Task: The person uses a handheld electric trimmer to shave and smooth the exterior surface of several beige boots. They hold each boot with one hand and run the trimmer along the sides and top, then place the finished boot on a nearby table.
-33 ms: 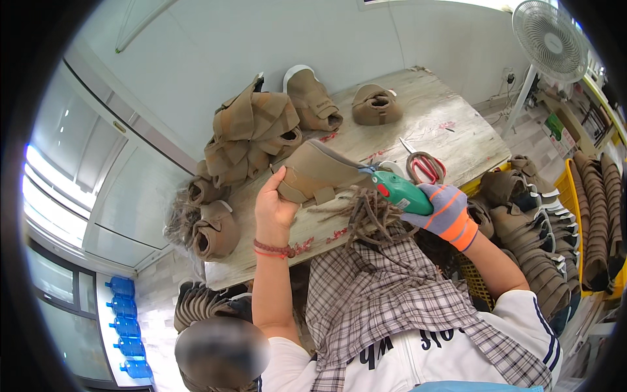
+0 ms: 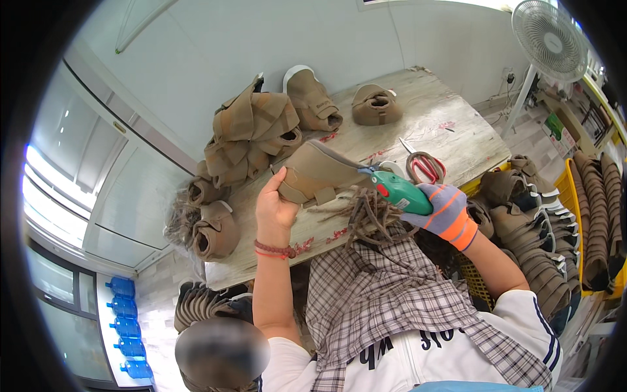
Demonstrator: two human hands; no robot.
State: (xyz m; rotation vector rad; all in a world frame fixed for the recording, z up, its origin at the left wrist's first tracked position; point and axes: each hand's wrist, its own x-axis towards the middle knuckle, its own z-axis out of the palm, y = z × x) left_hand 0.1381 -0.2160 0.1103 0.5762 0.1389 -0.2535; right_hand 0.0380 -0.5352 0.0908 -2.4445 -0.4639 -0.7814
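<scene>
Head view: holding the brown shoe upper [image 2: 317, 166] over the surface [image 2: 460, 140], fingers of the bare left hand [image 2: 274, 208] pinched on its left end; could let it twist or buckle through too light a hold. Gripping the green power tool [image 2: 400, 194] in the wrapped, gloved fingers of the right hand [image 2: 436, 212], with its tip at the upper's right edge; might nick the fabric by slanting off line, or snag the loose brown strips [image 2: 367, 219] by dipping too low. Across the surface: a heap of uppers [image 2: 251, 130], then a white-tipped upper [image 2: 312, 95], a lone upper [image 2: 377, 108], red-handled scissors [image 2: 418, 157]. Around the room: blue water bottles [image 2: 127, 326] far left, a pale wall [image 2: 261, 39] behind, a white fan [image 2: 554, 42] and a yellow crate [image 2: 577, 212] at right.
</scene>
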